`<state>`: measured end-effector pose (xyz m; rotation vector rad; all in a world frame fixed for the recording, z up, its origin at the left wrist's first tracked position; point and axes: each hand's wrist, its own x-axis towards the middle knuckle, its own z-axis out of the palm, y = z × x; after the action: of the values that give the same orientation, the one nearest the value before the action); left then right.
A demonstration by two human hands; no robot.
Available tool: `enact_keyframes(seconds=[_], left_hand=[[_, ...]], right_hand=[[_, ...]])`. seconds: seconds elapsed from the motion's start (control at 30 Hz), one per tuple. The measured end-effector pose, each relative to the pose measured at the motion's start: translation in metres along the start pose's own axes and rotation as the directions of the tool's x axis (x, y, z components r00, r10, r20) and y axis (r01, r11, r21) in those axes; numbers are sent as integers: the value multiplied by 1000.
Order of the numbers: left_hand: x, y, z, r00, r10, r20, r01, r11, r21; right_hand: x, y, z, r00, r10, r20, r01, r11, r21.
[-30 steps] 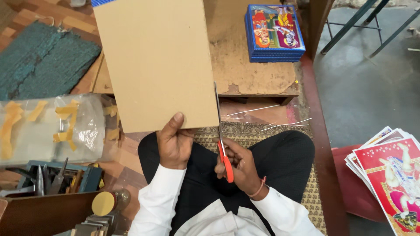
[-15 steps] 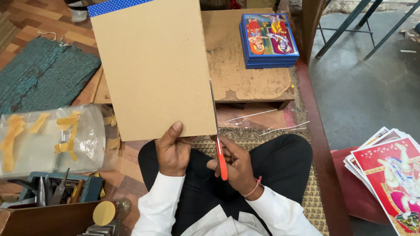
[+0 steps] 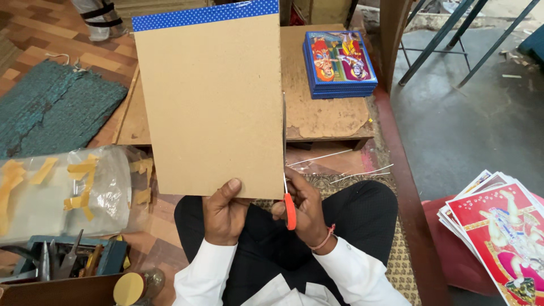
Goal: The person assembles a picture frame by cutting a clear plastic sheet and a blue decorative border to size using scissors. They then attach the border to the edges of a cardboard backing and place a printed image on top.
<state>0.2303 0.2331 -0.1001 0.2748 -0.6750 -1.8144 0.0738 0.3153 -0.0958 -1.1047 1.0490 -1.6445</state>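
Holding up a big flat brown cardboard sheet with a blue dotted strip on top [image 3: 212, 102], above the lap and in front of the low brown wooden counter [image 3: 334, 116]. Left hand [image 3: 224, 212] pinching the sheet's bottom edge, thumb on the front. Right hand [image 3: 306, 212] wrapped tight around red-handled scissors [image 3: 288, 195], blade running up the sheet's right edge. Stack of blue picture books [image 3: 339, 63] resting on the counter. Pile of bright red printed pictures [image 3: 498, 229] lying off to the right.
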Motion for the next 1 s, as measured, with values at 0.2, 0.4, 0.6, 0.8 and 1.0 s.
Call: enact_keyframes(seconds=[0.2,0.4,0.6,0.8,1.0], left_hand=[[2,1,-3,1000,-4,-8,4,1000,0],[0,1,-3,1000,-16,15,16,1000,3],[-9,3,-2,998,-63,13,63,998,17],[-10,-1,-6,998,-61,24,60,998,14],[-8,-2,-13,998,-61,28,60,998,9]], right_hand=[[-6,7,7,996,16,-82,-11,998,67],[-2,8,0,1000,5,-13,-4,993,117],[11,3,-4,995,-83,-57,86,995,48],[4,-2,4,991,-90,-104,90,996,0],[14,-2,-11,983,-161,-93,161,987,-8]])
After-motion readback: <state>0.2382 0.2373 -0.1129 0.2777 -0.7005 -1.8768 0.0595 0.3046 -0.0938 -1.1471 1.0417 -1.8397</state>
